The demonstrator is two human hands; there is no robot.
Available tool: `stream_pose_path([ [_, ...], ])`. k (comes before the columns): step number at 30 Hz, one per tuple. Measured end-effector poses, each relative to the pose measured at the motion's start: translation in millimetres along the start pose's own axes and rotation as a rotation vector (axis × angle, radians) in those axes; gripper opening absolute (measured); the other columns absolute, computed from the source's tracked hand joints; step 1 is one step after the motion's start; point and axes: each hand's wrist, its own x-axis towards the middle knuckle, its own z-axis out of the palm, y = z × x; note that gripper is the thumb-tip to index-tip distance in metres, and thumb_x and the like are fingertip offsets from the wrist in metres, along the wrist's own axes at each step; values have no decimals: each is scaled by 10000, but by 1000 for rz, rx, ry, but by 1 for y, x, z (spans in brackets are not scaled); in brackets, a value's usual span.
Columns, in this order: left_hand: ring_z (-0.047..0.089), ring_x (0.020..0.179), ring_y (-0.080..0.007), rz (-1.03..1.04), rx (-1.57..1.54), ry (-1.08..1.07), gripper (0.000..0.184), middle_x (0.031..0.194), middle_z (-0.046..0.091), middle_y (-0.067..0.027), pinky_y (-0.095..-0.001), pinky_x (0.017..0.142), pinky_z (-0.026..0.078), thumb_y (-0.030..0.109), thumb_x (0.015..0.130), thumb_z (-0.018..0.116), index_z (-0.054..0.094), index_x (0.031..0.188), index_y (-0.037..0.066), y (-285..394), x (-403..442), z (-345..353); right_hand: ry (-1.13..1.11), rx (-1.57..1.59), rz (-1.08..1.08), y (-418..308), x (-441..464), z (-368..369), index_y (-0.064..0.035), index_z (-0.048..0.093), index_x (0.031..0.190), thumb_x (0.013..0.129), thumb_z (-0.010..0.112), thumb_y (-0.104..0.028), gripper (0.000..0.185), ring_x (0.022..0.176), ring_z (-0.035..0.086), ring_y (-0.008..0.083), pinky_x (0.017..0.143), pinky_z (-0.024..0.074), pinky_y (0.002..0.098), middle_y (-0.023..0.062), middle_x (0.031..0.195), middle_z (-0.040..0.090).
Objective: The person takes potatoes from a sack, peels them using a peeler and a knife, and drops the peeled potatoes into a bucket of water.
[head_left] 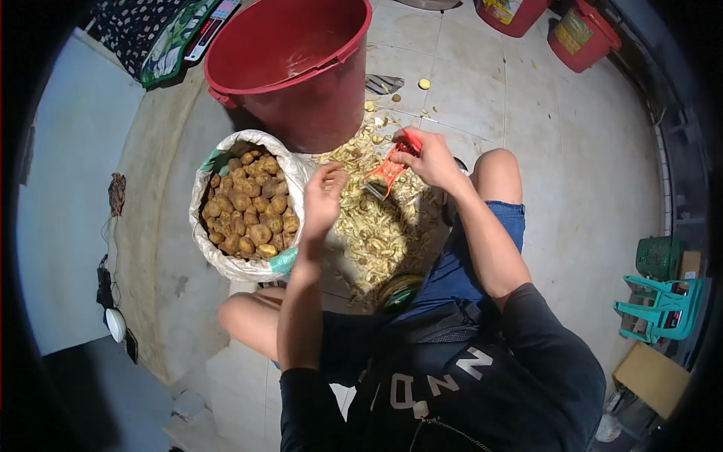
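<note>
My right hand (433, 160) is wrapped round an orange-red peeler (386, 172), its metal blade end pointing down and left over a heap of peelings. To the left, my left hand (324, 200) is raised between the sack and the heap, its fingers bent and smeared by motion; I cannot make out anything in it. Beside that hand stands a white woven sack (215, 255) with a rolled-down rim, filled with brown unpeeled potatoes (247, 202). Pale yellow peelings (376, 233) lie spread on the floor between my legs.
Beyond the sack stands a large red tub (316, 113). Two smaller red buckets (584, 38) are at the far right. A turquoise plastic stool (661, 307), a green basket (657, 258) and a cardboard box (651, 379) line the right wall. A scale (211, 30) sits upper left.
</note>
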Motion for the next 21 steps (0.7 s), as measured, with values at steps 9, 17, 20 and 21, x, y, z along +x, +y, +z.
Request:
stream_pose_path([
  [9, 644, 890, -350, 126, 557, -158, 474, 950, 653, -225, -447, 795, 490, 205, 849, 579, 463, 1257, -6, 24, -21, 18, -43, 162, -66, -1, -4, 57, -74, 522, 1246, 939, 626, -308, 400, 687, 596, 167, 655, 500, 305, 86, 965, 632],
  [17, 605, 723, -267, 4, -1253, 8, 402, 781, 613, -150, -400, 671, 510, 296, 831, 392, 513, 1084, 9, 53, 6, -13, -323, 699, -15, -89, -24, 21, 7, 493, 1204, 1019, 459, -184, 269, 572, 587, 98, 514, 483, 250, 69, 818, 615],
  [20, 603, 715, -287, 67, -1280, 31, 391, 760, 611, -147, -431, 677, 502, 301, 825, 401, 515, 1064, 14, 63, 7, -17, -235, 849, 52, -63, -25, 51, -6, 521, 1169, 1010, 477, -173, 234, 555, 564, 122, 514, 457, 237, 86, 810, 620],
  [21, 601, 712, -296, 68, -1287, 55, 386, 750, 610, -146, -448, 681, 497, 303, 822, 405, 513, 1057, 16, 63, 8, -18, -283, 898, 204, -70, -26, 51, -10, 522, 1170, 1007, 492, -178, 236, 547, 549, 110, 516, 443, 230, 74, 774, 619],
])
